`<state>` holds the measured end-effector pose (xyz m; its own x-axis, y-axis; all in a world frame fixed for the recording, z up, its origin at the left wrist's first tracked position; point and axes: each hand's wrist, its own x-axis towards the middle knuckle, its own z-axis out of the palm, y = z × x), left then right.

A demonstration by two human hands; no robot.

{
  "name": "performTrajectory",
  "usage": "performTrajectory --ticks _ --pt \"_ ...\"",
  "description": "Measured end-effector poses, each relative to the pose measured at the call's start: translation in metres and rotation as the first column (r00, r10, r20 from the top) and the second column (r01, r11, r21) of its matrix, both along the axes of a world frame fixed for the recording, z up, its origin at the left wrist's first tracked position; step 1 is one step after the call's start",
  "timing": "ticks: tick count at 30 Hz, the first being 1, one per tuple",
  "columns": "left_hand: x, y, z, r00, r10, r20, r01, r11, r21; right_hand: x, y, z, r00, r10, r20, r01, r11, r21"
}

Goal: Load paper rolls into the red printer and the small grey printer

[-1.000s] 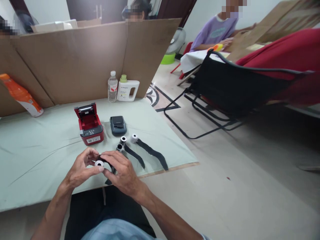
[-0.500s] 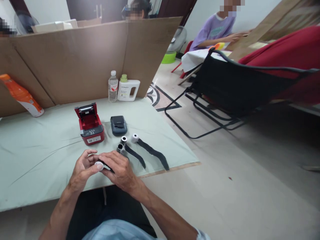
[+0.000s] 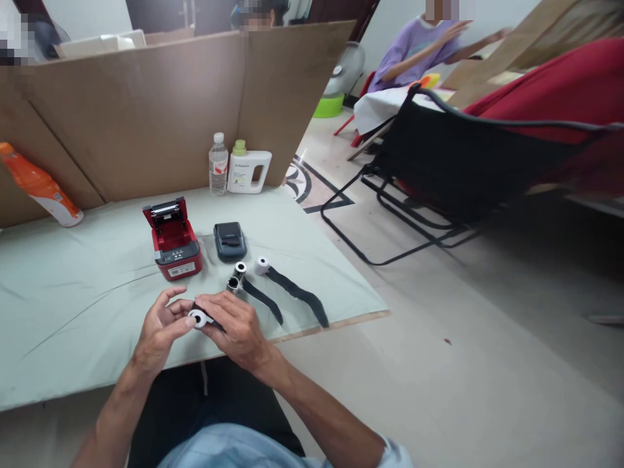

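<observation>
Between my two hands is a small paper roll [image 3: 199, 318], its white ring-shaped end facing up and toward me and its dark outer side partly covered by fingers. My left hand [image 3: 163, 328] pinches the roll's left side with the thumb on its end. Wrapped over the right side of it is my right hand [image 3: 238, 330]. Just beyond, a red label printer [image 3: 176, 244] stands with its lid raised. A dark handheld device [image 3: 230, 242] lies to its right. Several more rolls rest nearby, among them a white-ended roll [image 3: 262, 264] with a dark strip [image 3: 297, 290] trailing out.
A cardboard partition [image 3: 146, 117] rises behind the table. Before it stand a water bottle [image 3: 218, 166] and a white jug [image 3: 248, 172]; an orange bottle [image 3: 41, 185] leans at left. A black folding chair [image 3: 468, 175] is on the right, with a person in purple [image 3: 414, 49] beyond.
The roll in my hands has tipped so that its round end with the hole shows more. Both hands stay around it. The person in purple has raised their arms.
</observation>
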<state>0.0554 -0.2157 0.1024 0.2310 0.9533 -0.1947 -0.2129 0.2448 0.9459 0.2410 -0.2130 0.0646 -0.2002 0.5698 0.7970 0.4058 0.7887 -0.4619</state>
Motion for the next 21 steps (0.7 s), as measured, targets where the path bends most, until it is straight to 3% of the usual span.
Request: performTrajectory --ticks 5,7,11,14,18,21 --pt "-0.02 0.022 0.02 0.914 -0.34 -0.222 0.318 0.939 -0.13 0.009 0.003 0.003 0.958 0.273 0.082 -0.263 0.958 -0.116" --pt "-0.019 0.023 0.023 0.914 -0.328 -0.239 0.309 0.944 -0.113 0.007 0.001 0.003 0.975 0.219 0.039 -0.214 0.971 -0.102" --pt "0.0 0.004 0.006 0.995 -0.077 -0.066 0.076 0.997 -0.01 -0.002 -0.005 0.0 0.999 -0.026 -0.021 0.025 0.999 -0.031" --pt "0.009 -0.006 -0.006 1.0 0.003 -0.002 -0.003 1.0 -0.007 -0.005 -0.007 -0.001 0.999 -0.044 0.003 0.044 0.999 -0.003" --pt "-0.004 0.006 0.003 0.98 -0.17 -0.101 0.164 0.984 -0.068 0.004 -0.004 0.003 0.995 0.101 0.022 -0.1 0.994 -0.035" --pt "-0.017 0.022 0.016 0.906 -0.371 -0.204 0.35 0.927 -0.133 0.009 0.0 0.006 0.963 0.246 0.108 -0.238 0.968 -0.081"
